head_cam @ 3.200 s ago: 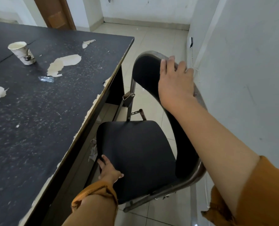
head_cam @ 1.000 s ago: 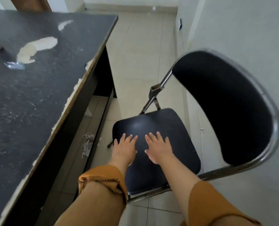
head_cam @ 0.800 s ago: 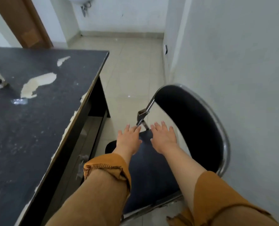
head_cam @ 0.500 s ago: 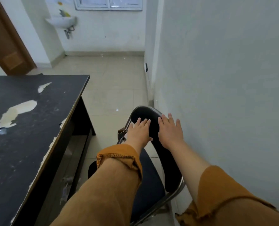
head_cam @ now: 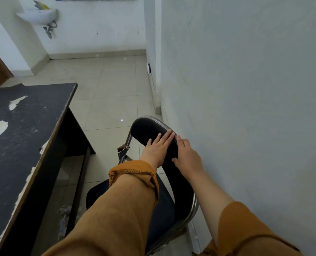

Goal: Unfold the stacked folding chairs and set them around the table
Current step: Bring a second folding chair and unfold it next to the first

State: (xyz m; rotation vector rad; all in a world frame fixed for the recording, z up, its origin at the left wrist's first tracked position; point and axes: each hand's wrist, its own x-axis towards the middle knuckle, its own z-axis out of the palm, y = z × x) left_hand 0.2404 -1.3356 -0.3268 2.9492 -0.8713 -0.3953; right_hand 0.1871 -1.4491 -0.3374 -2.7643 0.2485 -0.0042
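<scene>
1. Pale tiled floor (head_cam: 107, 89) runs past the table toward a white wall-hung basin (head_cam: 37, 15) far beyond the table's far end
2. Landmark: black rectangular table with a scuffed, peeling top (head_cam: 24, 135); a white plaster wall (head_cam: 246, 89) runs parallel to its long edge
3. Black padded folding chair with chrome tube frame (head_cam: 190, 211) stands opened in the gap between the table's long edge and the wall. Padded seat (head_cam: 164, 209) is down and faces the table; curved backrest (head_cam: 149, 132) is on the side away from the table, close to the wall
4. Left hand (head_cam: 157, 150): fingers straight and together, palm flat on the backrest pad, on the face toward the table. It presses, grips nothing
5. Right hand (head_cam: 187, 157): draped over the backrest rim, thumb on the pad, fingers bent over the edge away from the table. It holds the rim; the fingertips are hidden
6. Judgement: one hand pushing and one holding suits steering the chair by its back, squaring it to the table
7. Judgement: this chair looks nearly placed; no stacked chairs are in view, so remaining count unknown
8. Risk: the gap is tight, so knuckles or frame may scrape the wall
</scene>
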